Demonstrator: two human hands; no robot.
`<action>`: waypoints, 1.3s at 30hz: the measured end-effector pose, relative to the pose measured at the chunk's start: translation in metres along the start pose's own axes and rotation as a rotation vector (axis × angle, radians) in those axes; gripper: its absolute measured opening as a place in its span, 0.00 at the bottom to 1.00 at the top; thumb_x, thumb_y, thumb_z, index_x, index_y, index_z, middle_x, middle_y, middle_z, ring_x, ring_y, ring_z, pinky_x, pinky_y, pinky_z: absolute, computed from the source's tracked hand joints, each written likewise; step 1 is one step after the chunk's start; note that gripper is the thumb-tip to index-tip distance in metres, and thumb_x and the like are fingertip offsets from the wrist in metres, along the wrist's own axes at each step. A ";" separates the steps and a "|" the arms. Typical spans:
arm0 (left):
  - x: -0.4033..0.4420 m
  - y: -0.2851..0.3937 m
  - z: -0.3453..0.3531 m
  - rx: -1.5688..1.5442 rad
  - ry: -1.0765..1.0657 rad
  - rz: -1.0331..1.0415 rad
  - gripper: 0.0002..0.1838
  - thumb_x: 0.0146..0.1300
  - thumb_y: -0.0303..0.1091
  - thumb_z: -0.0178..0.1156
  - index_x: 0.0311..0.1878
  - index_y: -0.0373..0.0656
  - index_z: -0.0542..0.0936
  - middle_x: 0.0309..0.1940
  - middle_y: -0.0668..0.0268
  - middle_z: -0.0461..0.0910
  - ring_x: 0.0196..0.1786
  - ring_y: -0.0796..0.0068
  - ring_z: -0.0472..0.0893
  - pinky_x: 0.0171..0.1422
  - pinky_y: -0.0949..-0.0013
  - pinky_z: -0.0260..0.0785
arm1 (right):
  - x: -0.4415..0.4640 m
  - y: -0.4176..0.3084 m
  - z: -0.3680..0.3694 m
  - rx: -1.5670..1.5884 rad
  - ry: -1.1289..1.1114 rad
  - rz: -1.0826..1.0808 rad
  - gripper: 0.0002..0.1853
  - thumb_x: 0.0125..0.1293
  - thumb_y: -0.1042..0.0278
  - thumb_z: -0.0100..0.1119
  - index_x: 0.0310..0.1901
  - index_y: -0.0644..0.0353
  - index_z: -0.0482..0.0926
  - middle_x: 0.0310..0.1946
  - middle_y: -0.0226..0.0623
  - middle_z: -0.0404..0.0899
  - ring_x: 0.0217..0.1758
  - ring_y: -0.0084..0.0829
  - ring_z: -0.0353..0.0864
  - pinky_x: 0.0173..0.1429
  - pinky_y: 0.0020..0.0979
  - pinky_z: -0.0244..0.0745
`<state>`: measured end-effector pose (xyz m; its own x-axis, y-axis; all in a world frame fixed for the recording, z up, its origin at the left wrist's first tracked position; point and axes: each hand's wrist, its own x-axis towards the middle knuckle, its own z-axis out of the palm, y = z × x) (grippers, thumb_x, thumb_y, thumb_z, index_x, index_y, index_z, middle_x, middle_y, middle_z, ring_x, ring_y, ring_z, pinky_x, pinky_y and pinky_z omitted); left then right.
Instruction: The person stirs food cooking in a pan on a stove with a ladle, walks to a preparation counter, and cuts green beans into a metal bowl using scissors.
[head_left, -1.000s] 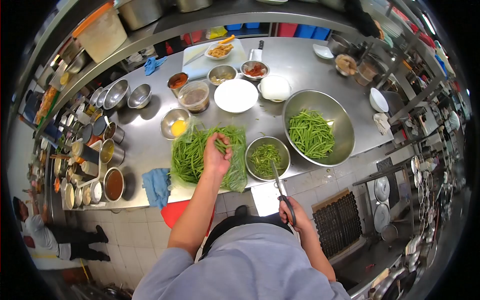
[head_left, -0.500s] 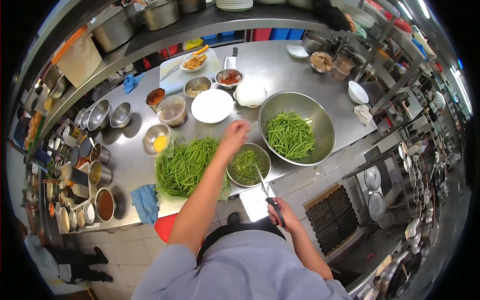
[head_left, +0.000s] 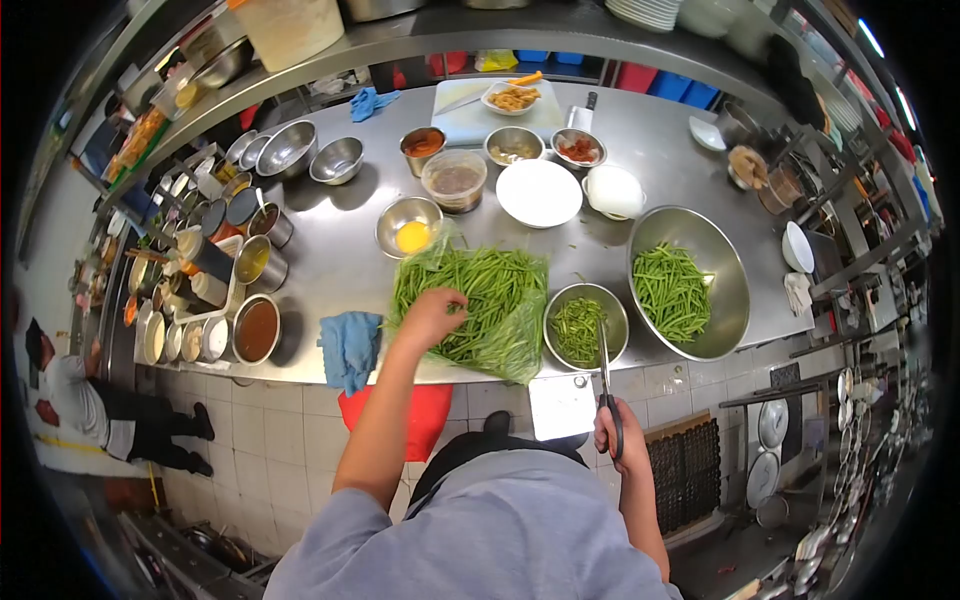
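Observation:
My left hand [head_left: 430, 316] is at the pile of long green beans [head_left: 490, 290], its fingers curled in against the beans; how many they grip is hidden. The beans lie in an opened clear plastic bag [head_left: 517, 345]. My right hand [head_left: 628, 435] grips a pair of scissors [head_left: 604, 385] with black handles. Their blades point away from me over the rim of a small steel bowl [head_left: 553, 345], which holds short trimmed bean pieces [head_left: 578, 332]. To its right stands a large steel bowl [head_left: 735, 290] with a heap of green beans in it.
A blue cloth [head_left: 350, 350] hangs over the front edge left of the bag. Beyond the beans stand a bowl with egg yolk [head_left: 412, 237], a tub [head_left: 454, 182] and a white plate [head_left: 539, 193]. A cleaver [head_left: 580, 118] lies farther back. Another person [head_left: 90, 400] stands at far left.
My left hand has moved from above the small bowl left to the bean pile. The view has swung left, so the table appears shifted right. The scissors stay in my right hand.

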<state>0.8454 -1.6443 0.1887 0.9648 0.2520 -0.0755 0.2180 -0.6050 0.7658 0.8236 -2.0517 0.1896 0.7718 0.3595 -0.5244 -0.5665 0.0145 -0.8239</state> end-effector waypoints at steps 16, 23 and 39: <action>-0.001 0.028 0.063 0.501 -0.024 -0.226 0.35 0.54 0.49 0.69 0.60 0.38 0.71 0.59 0.52 0.71 0.64 0.50 0.69 0.65 0.46 0.63 | 0.011 0.009 0.020 -0.055 -0.072 0.033 0.17 0.72 0.61 0.58 0.54 0.63 0.69 0.23 0.27 0.68 0.20 0.18 0.67 0.23 0.23 0.65; 0.012 0.027 0.068 0.555 -0.062 -0.234 0.35 0.50 0.45 0.72 0.57 0.37 0.72 0.56 0.51 0.72 0.62 0.50 0.71 0.63 0.49 0.68 | 0.021 0.010 0.037 -0.095 -0.115 0.042 0.19 0.71 0.61 0.59 0.55 0.62 0.69 0.25 0.27 0.70 0.21 0.18 0.68 0.23 0.22 0.67; 0.037 -0.014 0.036 0.082 0.015 -0.259 0.28 0.49 0.38 0.67 0.53 0.33 0.75 0.40 0.47 0.83 0.43 0.52 0.84 0.50 0.57 0.75 | 0.014 0.004 -0.023 -0.062 -0.083 0.009 0.20 0.68 0.60 0.62 0.54 0.63 0.70 0.23 0.25 0.70 0.18 0.16 0.67 0.20 0.21 0.65</action>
<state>0.8835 -1.6535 0.1523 0.8732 0.4169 -0.2525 0.4691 -0.5782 0.6676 0.8388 -2.0677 0.1743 0.7387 0.4353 -0.5147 -0.5527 -0.0459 -0.8321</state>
